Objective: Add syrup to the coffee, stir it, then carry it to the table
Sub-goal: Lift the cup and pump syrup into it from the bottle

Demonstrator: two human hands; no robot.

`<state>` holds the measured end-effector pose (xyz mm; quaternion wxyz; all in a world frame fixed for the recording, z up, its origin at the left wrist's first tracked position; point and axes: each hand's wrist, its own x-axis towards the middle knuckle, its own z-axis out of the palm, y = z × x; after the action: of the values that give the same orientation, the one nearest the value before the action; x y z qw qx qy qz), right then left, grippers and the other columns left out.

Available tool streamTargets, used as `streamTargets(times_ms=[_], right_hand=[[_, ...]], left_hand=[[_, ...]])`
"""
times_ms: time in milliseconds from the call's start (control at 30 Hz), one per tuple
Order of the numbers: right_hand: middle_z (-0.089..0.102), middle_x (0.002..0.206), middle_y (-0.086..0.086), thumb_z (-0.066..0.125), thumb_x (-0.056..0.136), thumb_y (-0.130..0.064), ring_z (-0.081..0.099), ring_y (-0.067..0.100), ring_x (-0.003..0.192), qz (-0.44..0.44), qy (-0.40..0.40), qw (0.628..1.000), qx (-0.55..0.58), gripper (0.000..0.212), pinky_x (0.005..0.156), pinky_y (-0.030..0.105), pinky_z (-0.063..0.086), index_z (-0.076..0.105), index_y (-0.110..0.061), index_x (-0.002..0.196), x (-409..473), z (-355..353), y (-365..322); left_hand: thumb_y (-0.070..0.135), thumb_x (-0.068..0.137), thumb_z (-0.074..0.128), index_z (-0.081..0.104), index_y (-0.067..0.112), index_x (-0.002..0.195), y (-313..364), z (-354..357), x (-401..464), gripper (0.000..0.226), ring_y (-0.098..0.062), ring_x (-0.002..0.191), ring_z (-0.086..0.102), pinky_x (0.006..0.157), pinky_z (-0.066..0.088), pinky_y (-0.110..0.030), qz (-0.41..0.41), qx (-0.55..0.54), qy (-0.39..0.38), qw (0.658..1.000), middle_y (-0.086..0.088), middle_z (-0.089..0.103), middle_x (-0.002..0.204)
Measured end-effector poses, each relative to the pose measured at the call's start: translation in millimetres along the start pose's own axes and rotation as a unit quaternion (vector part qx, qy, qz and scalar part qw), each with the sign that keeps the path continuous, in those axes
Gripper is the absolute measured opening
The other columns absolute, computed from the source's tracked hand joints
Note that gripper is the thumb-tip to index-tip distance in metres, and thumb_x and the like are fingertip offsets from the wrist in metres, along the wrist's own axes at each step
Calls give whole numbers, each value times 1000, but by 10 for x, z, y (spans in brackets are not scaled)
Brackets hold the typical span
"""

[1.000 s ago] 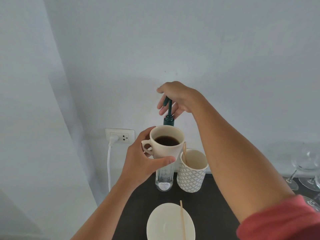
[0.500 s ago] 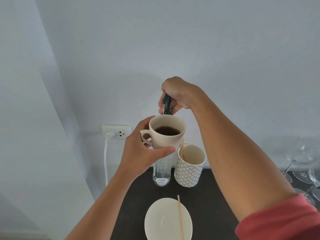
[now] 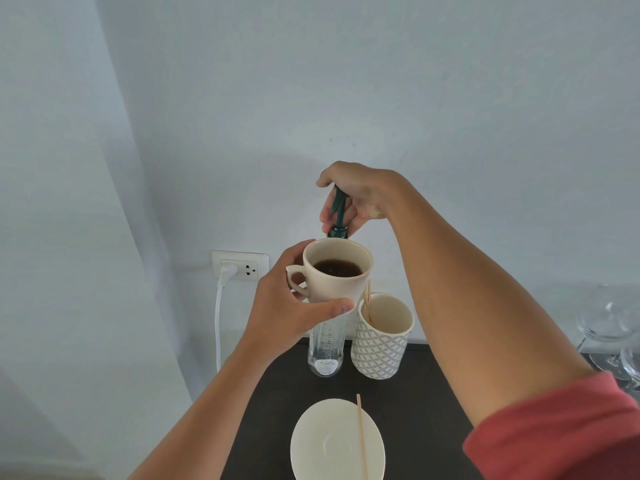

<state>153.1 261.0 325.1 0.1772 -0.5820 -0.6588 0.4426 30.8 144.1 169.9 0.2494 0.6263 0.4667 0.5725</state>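
My left hand (image 3: 287, 317) grips a cream cup (image 3: 337, 284) of dark coffee and holds it in the air, under the spout of a dark green pump (image 3: 338, 216). My right hand (image 3: 356, 199) lies over the top of the pump head, fingers curled around it. The pump sits on a clear glass syrup bottle (image 3: 325, 348) standing on the dark counter (image 3: 415, 410); the cup hides the bottle's upper part. A wooden stir stick (image 3: 362, 438) lies across a cream saucer (image 3: 332, 445) near me.
A patterned white cup (image 3: 379, 344) holding wooden sticks stands right of the bottle. Wine glasses (image 3: 609, 327) stand at the counter's right end. A wall socket (image 3: 240, 268) with a white plug and cable is on the left, against the pale wall.
The pump head went down under my right hand half a second ago and has since risen a little. The cup stays held under the spout. The camera view has shifted slightly.
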Motion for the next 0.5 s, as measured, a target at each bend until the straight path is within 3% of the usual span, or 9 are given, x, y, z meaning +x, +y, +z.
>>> streamTargets(times_ms=[133, 300, 500], right_hand=[[77, 102, 31, 45, 103, -40, 75, 45, 96, -3, -30, 999, -10, 57, 88, 53, 61, 72, 11, 107, -1, -64, -29], [77, 94, 30, 37, 101, -16, 76, 45, 93, -24, 2, 1000, -19, 43, 89, 56, 61, 71, 11, 97, 7, -28, -19], [77, 93, 29, 34, 100, -11, 77, 41, 89, -20, 21, 999, -17, 42, 85, 52, 63, 70, 10, 98, 19, 11, 4]], left_hand=[[29, 61, 96, 53, 45, 126, -21, -22, -4, 80, 0, 114, 62, 80, 59, -19, -1, 2, 2, 1000, 26, 65, 117], [29, 60, 96, 55, 40, 129, -36, -66, -9, 81, -6, 116, 63, 82, 60, -21, -2, -4, 9, 1000, 21, 67, 120], [16, 60, 97, 57, 40, 125, 3, -22, -6, 80, 2, 111, 64, 78, 56, -14, -7, -18, 14, 1000, 28, 67, 115]])
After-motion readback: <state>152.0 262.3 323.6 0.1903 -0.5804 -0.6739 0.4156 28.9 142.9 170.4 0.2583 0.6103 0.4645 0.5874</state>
